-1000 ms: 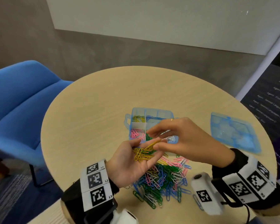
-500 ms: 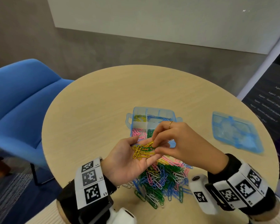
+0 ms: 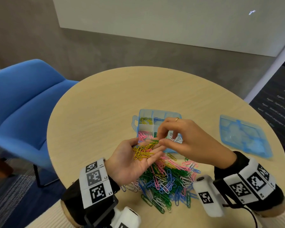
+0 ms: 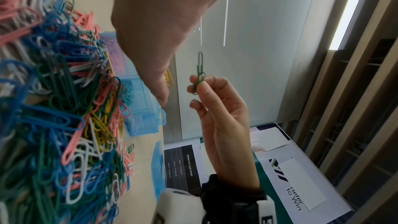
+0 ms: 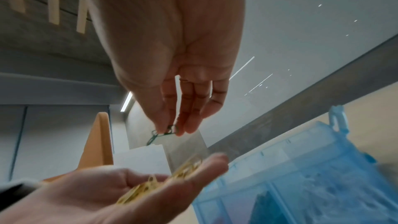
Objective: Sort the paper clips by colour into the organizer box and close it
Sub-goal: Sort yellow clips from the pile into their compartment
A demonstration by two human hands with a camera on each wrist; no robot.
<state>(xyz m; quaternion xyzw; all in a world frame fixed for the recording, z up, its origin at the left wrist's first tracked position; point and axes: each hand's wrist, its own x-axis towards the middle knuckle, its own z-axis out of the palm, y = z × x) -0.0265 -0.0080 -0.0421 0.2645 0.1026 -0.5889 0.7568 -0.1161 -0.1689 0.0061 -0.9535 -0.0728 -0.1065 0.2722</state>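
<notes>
Right hand pinches green wire clips; left hand cups yellow clips.

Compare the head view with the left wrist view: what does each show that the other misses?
Only the head view shows the yellow clips lying in the upturned left hand, and the organizer box compartments with yellow, pink and white clips sorted.

Only the left wrist view shows plainly that the right hand pinches green clips, one hanging linked to another.

Both show the mixed pile on the table, the box, and its lid lying apart.
</notes>
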